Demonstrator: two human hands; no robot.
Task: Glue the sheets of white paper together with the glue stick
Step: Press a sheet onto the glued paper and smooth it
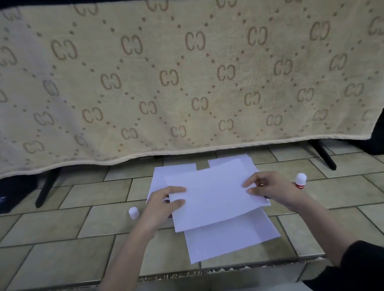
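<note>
Beige patterned blanket (178, 75) hanging behind tiled floor (55, 256); black stand legs (46, 188) beneath.

Matt white paper sheets (215, 190), glossy tiled floor (52, 233), fuzzy patterned cloth (178, 75)

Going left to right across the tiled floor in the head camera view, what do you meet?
white cap → left hand → held sheet → right hand → glue stick
</note>
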